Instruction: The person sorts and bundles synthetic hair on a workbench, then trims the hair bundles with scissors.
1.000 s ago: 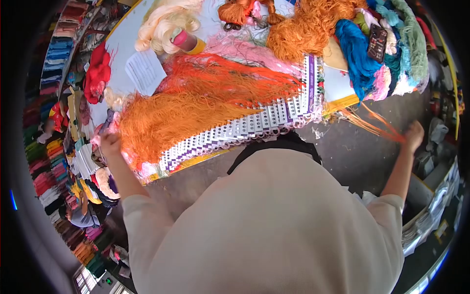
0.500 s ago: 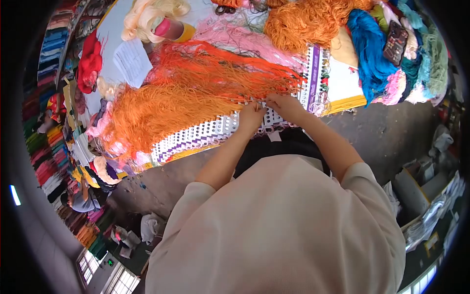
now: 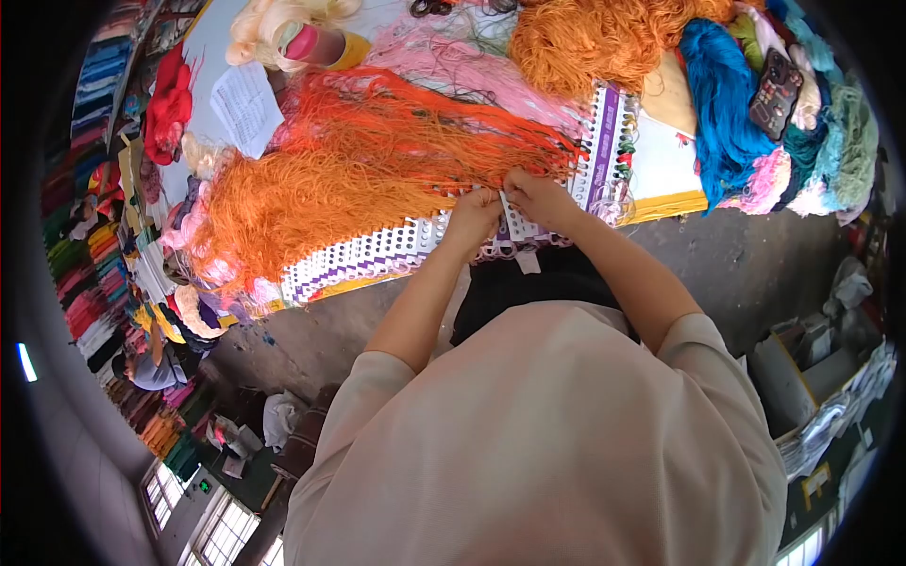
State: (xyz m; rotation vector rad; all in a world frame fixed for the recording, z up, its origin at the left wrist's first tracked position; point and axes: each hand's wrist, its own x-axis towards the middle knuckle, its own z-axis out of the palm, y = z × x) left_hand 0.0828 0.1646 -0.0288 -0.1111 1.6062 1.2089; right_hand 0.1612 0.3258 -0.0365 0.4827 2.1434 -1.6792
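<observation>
My left hand (image 3: 475, 219) is closed in a pinch at the edge of a row of white punched cards (image 3: 377, 249) with purple bands. Close beside it, my right hand (image 3: 538, 201) also pinches, its fingertips among the ends of orange thread (image 3: 311, 203). The exact strands between the fingers are too fine to make out. Loose orange thread spreads leftwards from the card holes, and red-orange thread (image 3: 415, 113) lies behind it. Right of my hands, a longer white card with a purple stripe (image 3: 604, 141) carries short coloured thread samples along one side.
Pink thread (image 3: 444, 61) and a big orange heap (image 3: 595, 42) lie farther back. A blue hank (image 3: 717, 104) and a phone (image 3: 777, 92) are at the right. A written sheet (image 3: 247, 108) and a pink-ended cylinder (image 3: 311, 44) sit at the left. The table's yellow edge (image 3: 665, 206) faces me.
Both hands have shifted slightly left and remain pinched close together. My right fingertips are a little farther back among the threads. The camera view has moved slightly.
</observation>
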